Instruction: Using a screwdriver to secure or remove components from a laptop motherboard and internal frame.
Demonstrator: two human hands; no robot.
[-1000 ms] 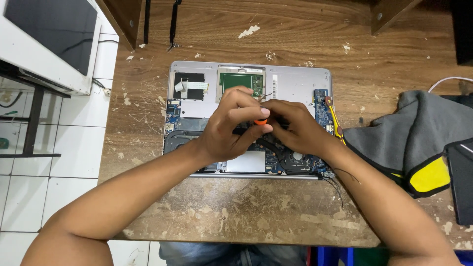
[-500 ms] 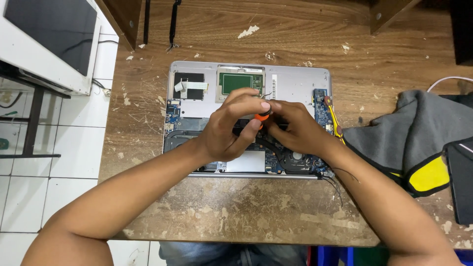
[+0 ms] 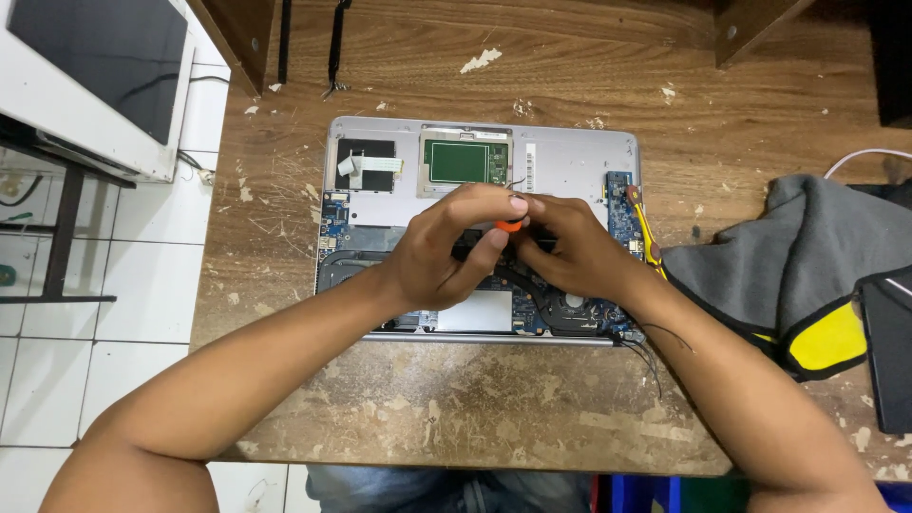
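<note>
Head view, looking straight down. Worn wooden table (image 3: 475, 408), brown, scratched and flecked with pale chips and paint spots, near edge cut off by the bottom of the frame. White tiled floor (image 3: 133, 294) along the left side, with a white-framed dark panel (image 3: 95, 76) on a dark stand above it. Dark wooden supports (image 3: 242, 33) at the top left and top right corners; thin black cables (image 3: 334, 47) hanging down beside the left one.

Opened laptop (image 3: 570, 157) lying flat in the middle of the table, bottom cover off, silver shell around bare insides: green board (image 3: 458, 161) near the far edge, narrow blue board (image 3: 619, 204) along the right side, black heat pipe and round fan (image 3: 570, 304) toward the near right corner. Yellow strip (image 3: 646, 233) just beside the blue board.

Left hand (image 3: 446, 252) over the centre of the laptop, fingers curled and pressed together, thumb and fingertips pinching a small orange-handled tool (image 3: 510, 226). Right hand (image 3: 570, 252) touching the left, fingers bent and closed around the same spot; exactly what lies under them hidden.

Grey cloth bag with yellow trim (image 3: 788, 275) on the table to the right of the laptop, a dark flat object (image 3: 888, 351) against it at the frame edge.
</note>
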